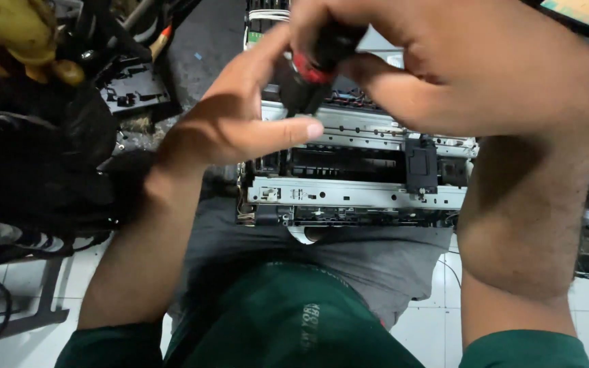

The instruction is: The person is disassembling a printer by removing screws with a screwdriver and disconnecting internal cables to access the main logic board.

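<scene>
Right hand (458, 65): nearest the camera, fingers clamped round the screwdriver handle.
Left hand (240, 119): fingers together, steadying the tool just left of it.
Screwdriver (318, 58): black-and-red handle, long axis pointing down and away into the printer chassis (356, 194) resting on the lap.

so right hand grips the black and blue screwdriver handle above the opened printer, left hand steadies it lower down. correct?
Not quite: the band on the handle is red, not blue. In the head view the right hand grips the black and red screwdriver handle above the opened printer, and the left hand steadies it lower down, as you said.
</scene>
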